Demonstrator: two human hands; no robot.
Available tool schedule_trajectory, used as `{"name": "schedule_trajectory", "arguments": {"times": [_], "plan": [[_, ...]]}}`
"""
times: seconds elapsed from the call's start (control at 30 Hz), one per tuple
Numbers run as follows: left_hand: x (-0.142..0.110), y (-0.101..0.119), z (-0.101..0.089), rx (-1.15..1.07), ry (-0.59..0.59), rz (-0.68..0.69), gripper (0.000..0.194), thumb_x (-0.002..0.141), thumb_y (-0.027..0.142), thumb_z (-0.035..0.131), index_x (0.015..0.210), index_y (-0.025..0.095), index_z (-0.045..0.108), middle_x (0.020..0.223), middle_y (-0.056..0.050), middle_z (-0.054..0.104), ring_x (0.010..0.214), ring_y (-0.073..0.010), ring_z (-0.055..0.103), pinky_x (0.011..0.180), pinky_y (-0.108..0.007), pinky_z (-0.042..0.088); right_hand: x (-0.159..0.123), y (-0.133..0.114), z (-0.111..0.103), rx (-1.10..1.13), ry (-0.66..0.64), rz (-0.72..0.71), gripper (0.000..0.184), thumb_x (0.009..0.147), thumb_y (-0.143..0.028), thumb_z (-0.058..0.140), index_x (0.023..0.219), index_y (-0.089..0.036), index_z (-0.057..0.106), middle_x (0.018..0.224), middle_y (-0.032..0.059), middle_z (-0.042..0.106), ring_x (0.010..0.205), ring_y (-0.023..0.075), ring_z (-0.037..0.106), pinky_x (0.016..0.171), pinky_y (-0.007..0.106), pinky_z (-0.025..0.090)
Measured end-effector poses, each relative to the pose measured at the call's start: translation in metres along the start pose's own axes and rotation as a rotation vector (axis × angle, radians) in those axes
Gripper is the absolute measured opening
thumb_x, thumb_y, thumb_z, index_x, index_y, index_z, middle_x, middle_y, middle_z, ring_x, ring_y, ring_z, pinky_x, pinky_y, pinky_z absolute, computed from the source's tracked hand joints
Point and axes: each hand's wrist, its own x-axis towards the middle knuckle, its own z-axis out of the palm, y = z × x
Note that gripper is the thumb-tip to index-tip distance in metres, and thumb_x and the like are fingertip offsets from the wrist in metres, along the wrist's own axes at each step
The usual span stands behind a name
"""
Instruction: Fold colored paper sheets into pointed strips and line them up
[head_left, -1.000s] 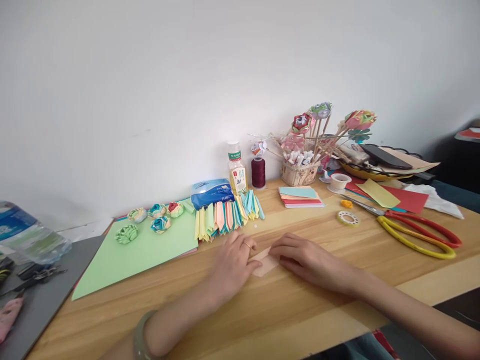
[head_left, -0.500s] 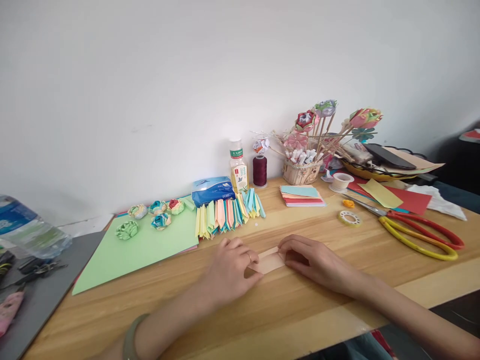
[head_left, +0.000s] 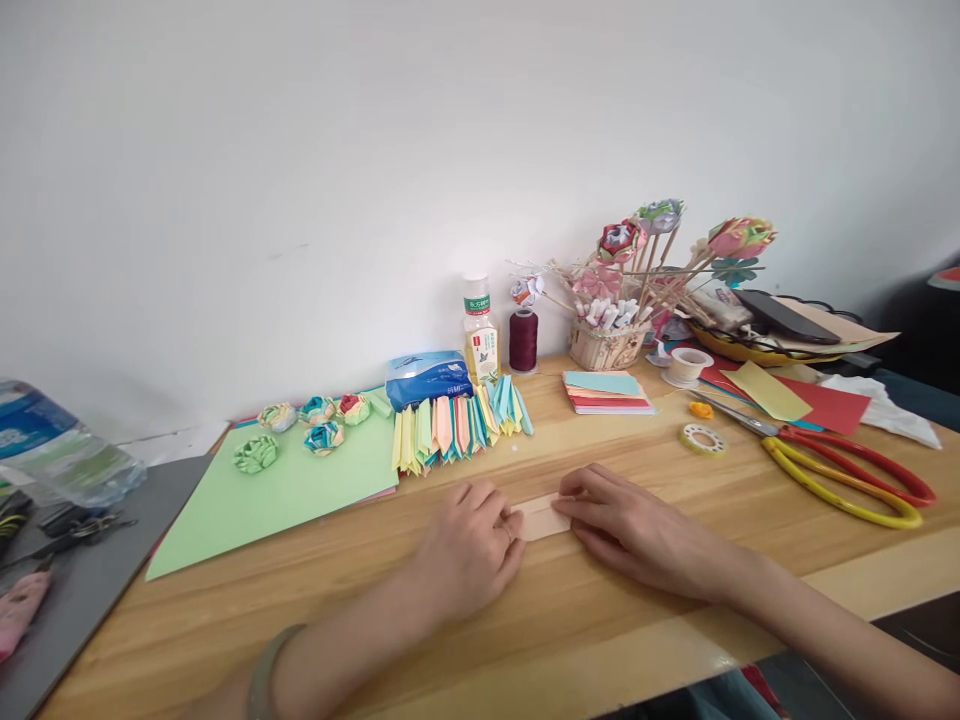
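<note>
A small pale peach piece of paper (head_left: 543,520) lies on the wooden table between my hands, with a crease or folded edge running lengthwise. My left hand (head_left: 472,550) has its fingers curled on the paper's left end, hiding that end. At the other end, the thumb and fingers of my right hand (head_left: 637,530) pinch and press the paper's upper right corner. Just beyond my hands lies a row of folded coloured paper pieces (head_left: 457,430). A stack of small coloured paper (head_left: 607,392) sits farther back.
Folded paper flowers (head_left: 324,438) rest on green sheets (head_left: 285,510) at left. Big scissors (head_left: 847,470) and a tape roll (head_left: 703,438) lie to the right. A tissue pack (head_left: 427,378), a bottle (head_left: 480,335), a thread spool (head_left: 523,340) and a flower basket (head_left: 611,345) line the wall.
My left fingers have curled in more tightly over the paper's left end, and the paper looks flatter. My right fingers have shifted slightly along its edge. The view has moved a little.
</note>
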Motion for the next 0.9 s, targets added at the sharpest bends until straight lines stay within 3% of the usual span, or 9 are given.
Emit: {"name": "schedule_trajectory", "arguments": {"times": [0.2, 0.3, 0.4, 0.53, 0.9], "plan": [[-0.001, -0.004, 0.004, -0.157, 0.105, -0.089, 0.024, 0.092, 0.019, 0.045, 0.094, 0.019, 0.069, 0.081, -0.005, 0.064, 0.079, -0.0186, 0.052, 0.069, -0.033, 0.042, -0.001, 0.010, 0.007, -0.094, 0.088, -0.032, 0.022, 0.090, -0.016, 0.042, 0.104, -0.016, 0.060, 0.090, 0.0090, 0.062, 0.082, 0.0194, 0.057, 0.072, 0.033, 0.048], [-0.001, -0.005, 0.005, -0.246, 0.128, -0.187, 0.016, 0.089, 0.020, 0.055, 0.092, 0.022, 0.070, 0.082, -0.002, 0.069, 0.079, -0.0185, 0.053, 0.070, -0.034, 0.043, -0.001, 0.013, 0.010, -0.071, 0.100, 0.015, 0.018, 0.092, -0.019, 0.042, 0.093, -0.017, 0.059, 0.088, 0.0069, 0.063, 0.080, 0.0184, 0.058, 0.069, 0.031, 0.047], [0.001, -0.001, 0.001, -0.319, 0.091, -0.327, 0.006, 0.079, 0.018, 0.067, 0.081, 0.023, 0.071, 0.078, 0.001, 0.070, 0.081, -0.0188, 0.055, 0.073, -0.034, 0.043, 0.000, 0.015, 0.011, -0.016, 0.093, 0.031, 0.019, 0.094, -0.020, 0.041, 0.088, -0.019, 0.060, 0.092, 0.0061, 0.063, 0.084, 0.0178, 0.058, 0.072, 0.030, 0.047], [0.006, 0.003, -0.006, -0.348, 0.013, -0.473, 0.005, 0.074, 0.018, 0.071, 0.074, 0.022, 0.069, 0.076, 0.003, 0.069, 0.084, -0.0191, 0.056, 0.075, -0.035, 0.044, 0.004, 0.012, 0.010, 0.048, 0.086, 0.085, 0.019, 0.093, -0.019, 0.041, 0.085, -0.018, 0.059, 0.090, 0.0066, 0.062, 0.083, 0.0176, 0.058, 0.072, 0.030, 0.048], [0.009, 0.004, -0.005, -0.383, -0.027, -0.542, 0.010, 0.079, 0.017, 0.064, 0.070, 0.021, 0.066, 0.077, 0.001, 0.067, 0.087, -0.0212, 0.054, 0.078, -0.039, 0.040, 0.013, -0.002, 0.012, -0.056, 0.093, 0.202, 0.020, 0.087, -0.012, 0.041, 0.072, -0.018, 0.052, 0.078, 0.0063, 0.056, 0.075, 0.0181, 0.054, 0.068, 0.031, 0.047]]}}
